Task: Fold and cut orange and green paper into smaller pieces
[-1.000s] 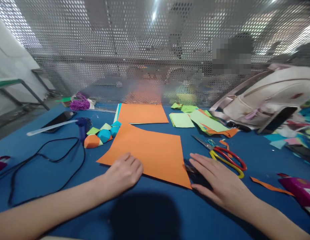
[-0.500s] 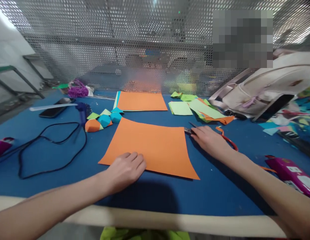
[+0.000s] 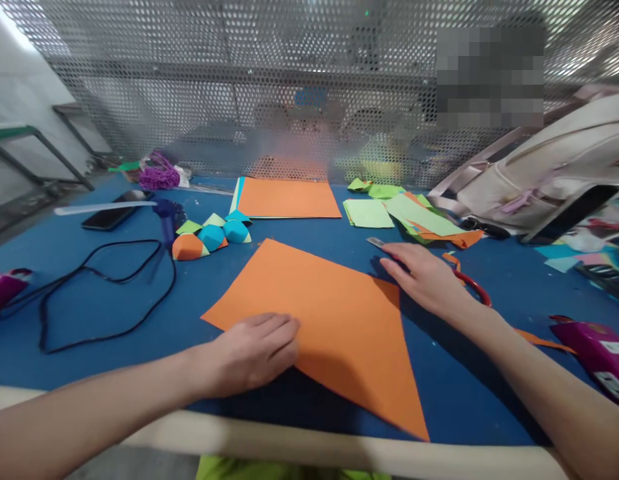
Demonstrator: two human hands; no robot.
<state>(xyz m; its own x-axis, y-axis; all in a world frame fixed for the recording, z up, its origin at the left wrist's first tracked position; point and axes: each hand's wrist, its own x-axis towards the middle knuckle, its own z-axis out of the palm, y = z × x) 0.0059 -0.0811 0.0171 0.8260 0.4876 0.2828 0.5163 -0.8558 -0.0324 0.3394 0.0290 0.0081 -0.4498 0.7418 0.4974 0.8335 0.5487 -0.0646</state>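
Note:
My left hand (image 3: pixel 254 353) is closed on the near left edge of an orange paper sheet (image 3: pixel 334 313), its fingertips pressed on the paper. The sheet lies turned at an angle, with one corner at the table's front edge. My right hand (image 3: pixel 422 273) is closed around scissors, beside the sheet's right corner. The metal tip of the scissors (image 3: pixel 375 242) sticks out past my fingers, apart from the paper; much of the rest is hidden under the hand. A red loop (image 3: pixel 475 288) shows beyond my wrist.
Folded paper pieces (image 3: pixel 212 235), a glue gun (image 3: pixel 165 217) with its black cord and a phone (image 3: pixel 114 212) lie left. Behind are stacked orange sheets (image 3: pixel 289 198), green paper squares (image 3: pixel 368 213) and a perforated metal screen (image 3: pixel 199 87). A pale bag (image 3: pixel 554 167) stands right.
The orange sheet has turned clockwise, its right corner swinging toward the table's front edge. My left hand moved slightly right with it. The scissors, open beside the paper's corner before, now point away from it.

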